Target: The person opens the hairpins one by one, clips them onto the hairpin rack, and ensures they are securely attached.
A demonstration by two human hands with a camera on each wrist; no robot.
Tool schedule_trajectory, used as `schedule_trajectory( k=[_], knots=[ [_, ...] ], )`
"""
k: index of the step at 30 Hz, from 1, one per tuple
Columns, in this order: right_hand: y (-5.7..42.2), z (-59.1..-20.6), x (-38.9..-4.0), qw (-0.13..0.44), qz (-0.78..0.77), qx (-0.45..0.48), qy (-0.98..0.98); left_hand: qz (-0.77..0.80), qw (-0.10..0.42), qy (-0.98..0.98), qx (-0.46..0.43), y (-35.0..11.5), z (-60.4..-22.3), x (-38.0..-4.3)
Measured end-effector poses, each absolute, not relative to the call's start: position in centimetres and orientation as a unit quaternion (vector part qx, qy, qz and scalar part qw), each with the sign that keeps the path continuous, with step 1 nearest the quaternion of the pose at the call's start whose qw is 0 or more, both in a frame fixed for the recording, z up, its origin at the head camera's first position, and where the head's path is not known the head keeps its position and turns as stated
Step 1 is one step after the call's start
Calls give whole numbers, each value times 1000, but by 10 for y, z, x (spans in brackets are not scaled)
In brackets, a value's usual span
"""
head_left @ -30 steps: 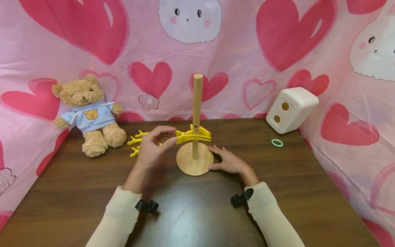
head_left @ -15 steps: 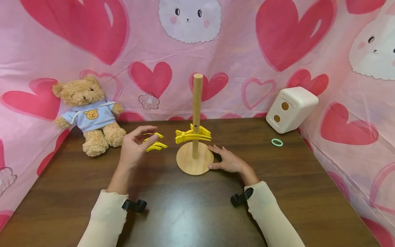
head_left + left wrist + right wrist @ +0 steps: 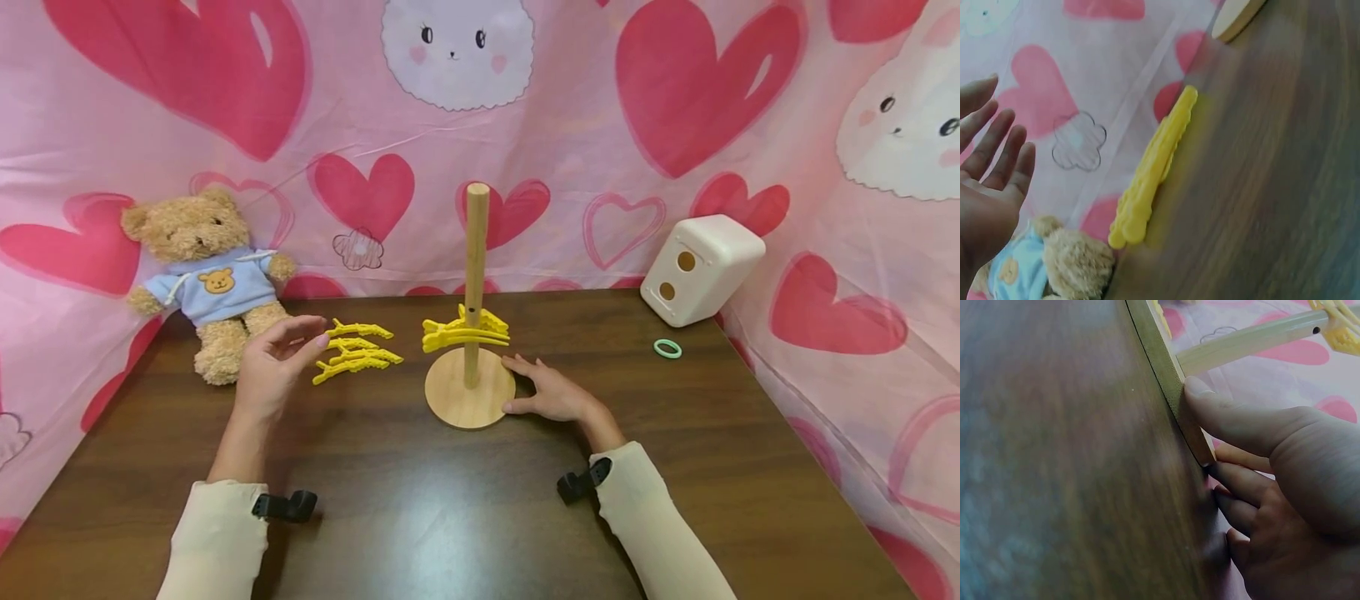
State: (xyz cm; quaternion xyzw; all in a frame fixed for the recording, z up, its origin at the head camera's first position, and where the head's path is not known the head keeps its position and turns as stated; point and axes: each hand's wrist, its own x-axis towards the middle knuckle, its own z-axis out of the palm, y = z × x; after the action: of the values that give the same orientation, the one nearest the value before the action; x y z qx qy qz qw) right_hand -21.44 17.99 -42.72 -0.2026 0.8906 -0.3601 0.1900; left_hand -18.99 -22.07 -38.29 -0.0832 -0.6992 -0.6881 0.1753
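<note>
A wooden stand has a round base (image 3: 450, 400) and an upright post (image 3: 476, 242). Yellow hair clips (image 3: 446, 337) are clamped across the post's lower part. My right hand (image 3: 555, 393) holds the base's right rim; in the right wrist view the thumb (image 3: 1229, 419) lies on the edge and the other fingers reach along it. My left hand (image 3: 273, 367) is to the left with nothing in it, fingers apart and bent a little. Right beside its fingertips, several more yellow hair clips (image 3: 363, 360) lie on the table, seen end-on as a yellow bundle (image 3: 1154, 169) in the left wrist view.
A teddy bear (image 3: 217, 283) in a blue top sits at the back left. At the back right stands a white box (image 3: 705, 267) with two round holes, a green ring (image 3: 667, 348) in front of it. Pink heart-printed cloth (image 3: 577, 125) hangs behind the brown table (image 3: 420, 517).
My left hand has moved away from the clips on the post, leftward to beside the loose clips, which are now uncovered. My right hand stays at the base.
</note>
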Motion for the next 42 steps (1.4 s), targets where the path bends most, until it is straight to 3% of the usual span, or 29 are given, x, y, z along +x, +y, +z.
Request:
schedule_trajectory(
  k=[9,18,24,42],
  knots=[
    [179,-427,-217,190,-360,-196,892,-652,126,-745,-61,-239,-393,-195],
    [182,-429,-217,193,-355,-193,894,-558,6,-828,-54,-254,-402,-196],
    [181,-429,-216,195,-355,-195,894,-515,-42,-855,-40,-264,-409,-199],
    [181,-429,-217,194,-355,-191,894,-477,-101,-872,-45,-272,-419,-204]
  ],
)
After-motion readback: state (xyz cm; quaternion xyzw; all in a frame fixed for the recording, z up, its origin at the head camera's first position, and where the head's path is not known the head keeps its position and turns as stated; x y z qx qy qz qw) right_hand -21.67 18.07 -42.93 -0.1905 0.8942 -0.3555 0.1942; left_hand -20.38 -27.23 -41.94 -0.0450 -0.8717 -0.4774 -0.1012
